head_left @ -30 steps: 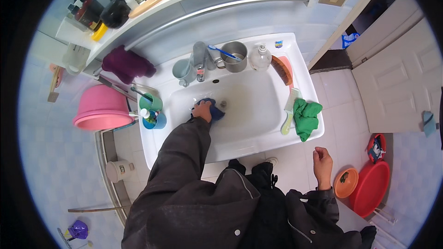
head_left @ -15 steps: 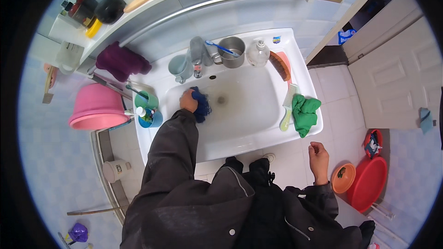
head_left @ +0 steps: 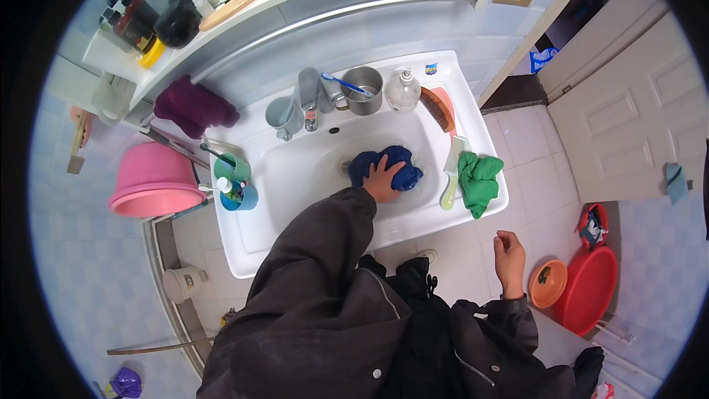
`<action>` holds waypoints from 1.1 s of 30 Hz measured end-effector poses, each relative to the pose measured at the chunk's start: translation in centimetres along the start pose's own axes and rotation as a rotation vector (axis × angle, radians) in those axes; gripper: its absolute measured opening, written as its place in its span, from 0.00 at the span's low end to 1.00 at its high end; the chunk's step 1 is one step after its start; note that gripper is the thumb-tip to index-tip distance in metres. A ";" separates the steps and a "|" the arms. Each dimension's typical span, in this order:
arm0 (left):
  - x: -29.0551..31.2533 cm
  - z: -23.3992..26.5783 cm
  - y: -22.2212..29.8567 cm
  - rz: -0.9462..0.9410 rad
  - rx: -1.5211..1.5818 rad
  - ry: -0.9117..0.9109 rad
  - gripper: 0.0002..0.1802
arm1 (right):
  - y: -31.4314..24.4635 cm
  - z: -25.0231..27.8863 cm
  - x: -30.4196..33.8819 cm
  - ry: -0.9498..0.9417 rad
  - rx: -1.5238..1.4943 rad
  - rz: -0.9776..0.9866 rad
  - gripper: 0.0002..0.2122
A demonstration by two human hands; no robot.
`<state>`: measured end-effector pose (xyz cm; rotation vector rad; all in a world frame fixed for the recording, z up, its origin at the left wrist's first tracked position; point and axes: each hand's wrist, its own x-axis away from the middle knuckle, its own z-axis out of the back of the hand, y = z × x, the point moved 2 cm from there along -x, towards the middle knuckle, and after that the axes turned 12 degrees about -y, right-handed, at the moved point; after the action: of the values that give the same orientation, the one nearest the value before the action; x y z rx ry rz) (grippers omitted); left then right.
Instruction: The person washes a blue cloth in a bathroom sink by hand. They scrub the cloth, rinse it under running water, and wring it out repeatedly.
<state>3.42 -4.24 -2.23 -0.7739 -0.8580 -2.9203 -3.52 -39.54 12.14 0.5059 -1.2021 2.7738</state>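
My left hand [head_left: 382, 179] is in the white washbasin [head_left: 284, 210], its fingers bent over a wet dark blue cloth [head_left: 413, 175]. The bunched cloth lies on the basin's floor in shallow water, right of the drain. Off the basin's front right corner hangs my right hand [head_left: 509, 262], fingers curled in and nothing visible in them. Closest to that hand is a crumpled green cloth [head_left: 478, 185] on the right rim. Beside it lie a light comb with a green handle [head_left: 448, 192] and a brown comb [head_left: 439, 109].
Along the back rim stand a cup [head_left: 283, 117], the faucet [head_left: 311, 114], a metal mug [head_left: 362, 102] with a toothbrush and a clear pump bottle [head_left: 403, 92]. Toothbrush cups [head_left: 238, 196] occupy the left rim. A pink basin [head_left: 155, 181] hangs left; red tubs [head_left: 591, 292] stand right.
My left hand has slid right across the basin with the blue cloth, which is now more spread out. The view has shifted slightly; my right hand stays where it was.
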 end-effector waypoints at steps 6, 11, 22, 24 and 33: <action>-0.2 -0.4 -2.0 0.113 -0.010 -0.007 0.32 | 0.8 0.5 0.3 0.014 -0.024 -0.003 0.09; 1.2 -0.4 -7.4 0.039 0.156 0.166 0.19 | 0.8 1.6 -0.2 0.046 -0.038 0.022 0.09; 10.0 8.5 -17.3 0.638 0.018 0.725 0.20 | 0.4 1.3 -1.1 -0.023 -0.022 0.028 0.10; 10.5 9.9 -18.3 0.612 -0.041 0.889 0.21 | 0.2 0.7 -1.4 -0.042 0.001 0.016 0.10; 7.9 8.0 -20.3 0.562 0.045 0.415 0.25 | -2.2 -1.7 -2.0 -0.119 0.063 0.057 0.09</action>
<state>-2.64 18.19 -3.06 -0.3101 -0.5506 -2.4147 -1.68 -36.72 11.93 0.6609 -1.1719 2.8740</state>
